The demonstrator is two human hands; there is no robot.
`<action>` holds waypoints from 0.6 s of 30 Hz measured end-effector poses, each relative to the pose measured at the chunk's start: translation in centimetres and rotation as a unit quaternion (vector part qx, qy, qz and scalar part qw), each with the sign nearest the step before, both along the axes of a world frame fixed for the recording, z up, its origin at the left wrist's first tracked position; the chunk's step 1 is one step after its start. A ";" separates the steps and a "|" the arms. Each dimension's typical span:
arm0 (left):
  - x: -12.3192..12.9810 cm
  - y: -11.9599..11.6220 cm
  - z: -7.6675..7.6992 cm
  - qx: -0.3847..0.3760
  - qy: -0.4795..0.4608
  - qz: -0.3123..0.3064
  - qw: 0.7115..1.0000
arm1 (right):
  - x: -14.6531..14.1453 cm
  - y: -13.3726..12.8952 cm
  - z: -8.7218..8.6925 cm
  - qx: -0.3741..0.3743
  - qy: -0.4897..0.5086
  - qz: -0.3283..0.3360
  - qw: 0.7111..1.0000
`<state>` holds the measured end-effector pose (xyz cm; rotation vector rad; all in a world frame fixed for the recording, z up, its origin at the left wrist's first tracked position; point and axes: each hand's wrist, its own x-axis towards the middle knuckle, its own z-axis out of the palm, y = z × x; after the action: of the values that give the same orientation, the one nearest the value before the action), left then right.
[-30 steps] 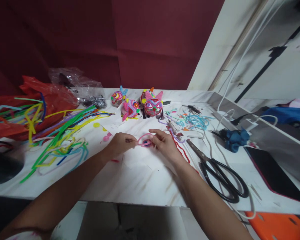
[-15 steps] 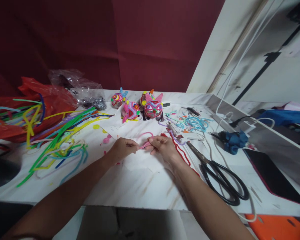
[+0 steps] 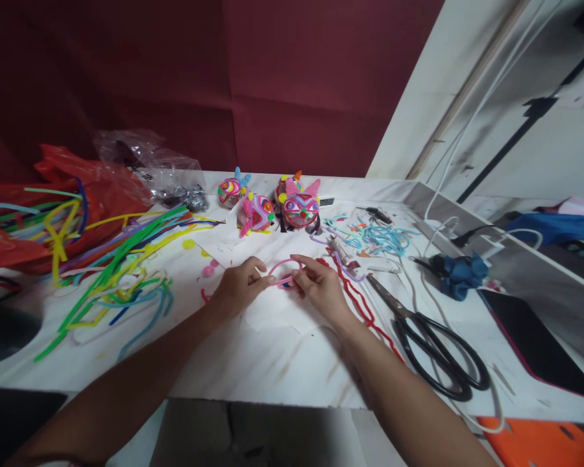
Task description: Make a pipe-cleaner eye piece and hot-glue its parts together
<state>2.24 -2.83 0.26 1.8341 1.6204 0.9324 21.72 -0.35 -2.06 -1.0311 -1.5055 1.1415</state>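
Note:
A pink pipe cleaner (image 3: 283, 262), bent into a loop, is held above the table between my hands. My right hand (image 3: 317, 280) pinches its right side between thumb and fingers. A small dark blue bit (image 3: 287, 285) shows by those fingertips. My left hand (image 3: 241, 285) is at the loop's left side, its thumb tip touching or very near the pink strand and its index finger raised apart from the thumb. Beyond the hands sit several colourful pipe-cleaner animal figures, one with a pink-eared face (image 3: 300, 211). Red pipe cleaners (image 3: 357, 299) lie beside my right hand.
Large black-handled scissors (image 3: 431, 347) lie at the right, near a phone-like dark slab (image 3: 535, 344) and a blue scrunchie (image 3: 460, 275). Loose pipe cleaners (image 3: 121, 259) and a red plastic bag (image 3: 97, 194) cover the left. Light-blue cut pieces (image 3: 384, 239) lie behind, with cables along the right.
My left thumb and index finger have parted from their pinch on the pink pipe cleaner. The strand now forms a rounder loop, still pinched by my right hand.

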 end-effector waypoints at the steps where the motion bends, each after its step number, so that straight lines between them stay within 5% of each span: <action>1: 0.0 0.0 -0.1 0.031 0.026 0.007 0.999 | 0.0 0.0 0.0 0.011 -0.015 0.002 1.000; 8: 1.0 0.0 0.4 0.193 0.215 -0.060 0.955 | -0.2 -0.8 0.0 0.070 -0.081 0.046 0.993; 13: 1.7 0.0 1.5 0.197 0.307 -0.054 0.930 | -0.5 -1.3 0.5 0.070 -0.084 0.052 0.993; 18: 2.3 0.1 1.1 0.192 0.313 -0.051 0.929 | -1.0 -1.7 0.7 0.011 -0.020 0.048 0.999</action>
<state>4.49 -2.69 1.35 2.6667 1.7487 0.6837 20.74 -2.01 -1.34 -0.9801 -1.6101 1.1753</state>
